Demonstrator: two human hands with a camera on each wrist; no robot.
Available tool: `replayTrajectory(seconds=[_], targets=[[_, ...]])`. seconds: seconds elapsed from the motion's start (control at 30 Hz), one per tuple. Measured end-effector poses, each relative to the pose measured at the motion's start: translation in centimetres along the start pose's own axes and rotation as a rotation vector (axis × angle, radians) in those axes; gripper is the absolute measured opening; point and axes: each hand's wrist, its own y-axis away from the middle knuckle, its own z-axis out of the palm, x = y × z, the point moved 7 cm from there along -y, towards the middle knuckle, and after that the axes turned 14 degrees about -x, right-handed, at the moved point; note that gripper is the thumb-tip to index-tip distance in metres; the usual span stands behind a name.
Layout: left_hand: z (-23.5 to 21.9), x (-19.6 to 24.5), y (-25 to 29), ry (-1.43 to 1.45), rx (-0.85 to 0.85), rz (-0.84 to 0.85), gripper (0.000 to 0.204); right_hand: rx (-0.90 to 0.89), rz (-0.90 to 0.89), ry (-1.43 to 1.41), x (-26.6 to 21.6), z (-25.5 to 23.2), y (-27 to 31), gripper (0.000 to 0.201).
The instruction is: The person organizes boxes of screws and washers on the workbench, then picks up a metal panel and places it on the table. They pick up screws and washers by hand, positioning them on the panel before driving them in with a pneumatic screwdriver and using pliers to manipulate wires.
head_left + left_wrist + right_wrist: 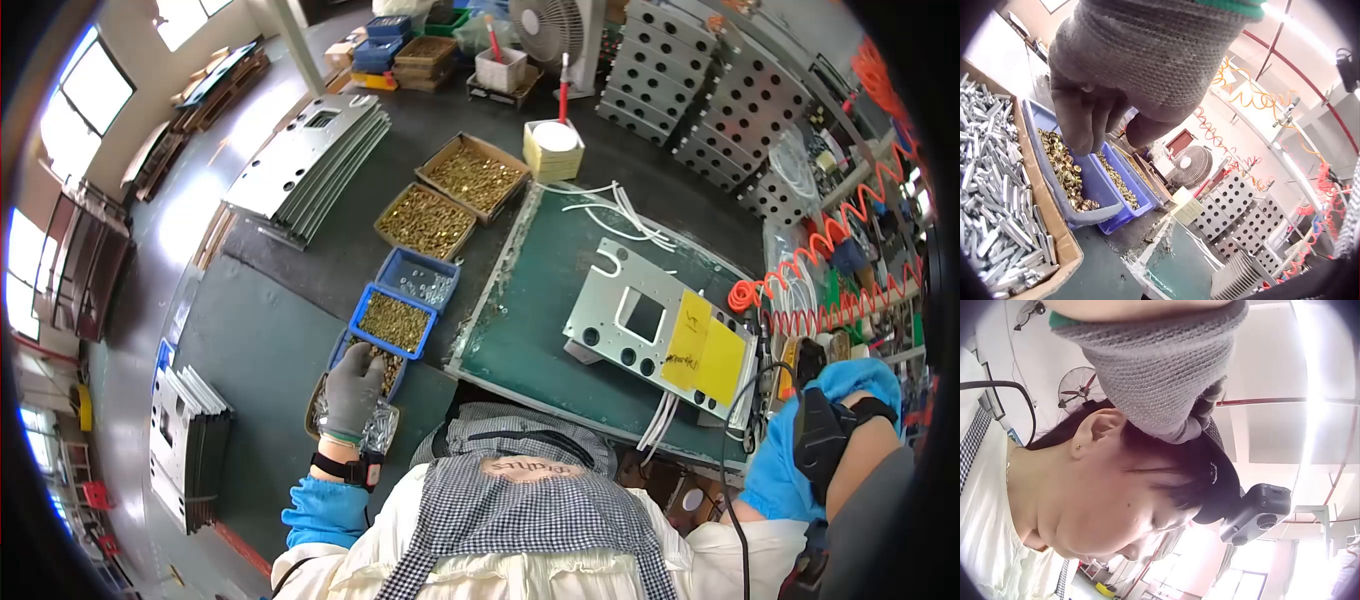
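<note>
My left hand [353, 393], in a grey knit glove, reaches over the near parts bins. In the left wrist view its fingers [1075, 128] hang bent down over a blue bin [1099, 215] of small brass-coloured fasteners [1063, 165], with nothing showing between them. Beside that bin, a cardboard box [1071, 256] holds silver metal pins [997, 206]. My right hand [1160, 381], also gloved, is raised to the head, against the dark cap [1225, 472]. Its fingers are mostly hidden, so I cannot tell whether they grip the cap.
A punched metal panel [615, 290] with yellow paper [700, 345] lies on the green bench [530, 300]. More fastener trays [425, 220] run away from the near bins. Panels are stacked at far left [300, 160] and near left [180, 440]. Orange coiled hoses [800, 265] hang right.
</note>
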Motion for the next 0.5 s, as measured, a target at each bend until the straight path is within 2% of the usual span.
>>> replayTrajectory(seconds=[0.13,0.2,0.33,0.43,0.5], targets=[[0.7,0.6,-1.3,0.071,0.085,0.072,0.031,0.034,-0.003,0.024,-0.3,-0.2,1.0,0.036],[1.1,2.8,-1.3,0.107,0.130,0.122,0.030,0.042,0.001,0.043,-0.5,-0.5,1.6,0.036],[2.8,2.3,-2.3,0.170,0.108,0.210,0.027,0.042,0.026,0.064,-1.2,-1.1,2.8,0.036],[3.1,2.1,-2.0,0.061,0.073,0.225,0.026,0.052,0.037,0.057,-1.2,-1.3,3.2,0.036],[3.7,0.1,-2.1,0.140,0.104,0.213,0.025,0.038,0.048,0.072,-1.7,-1.4,3.6,0.037]])
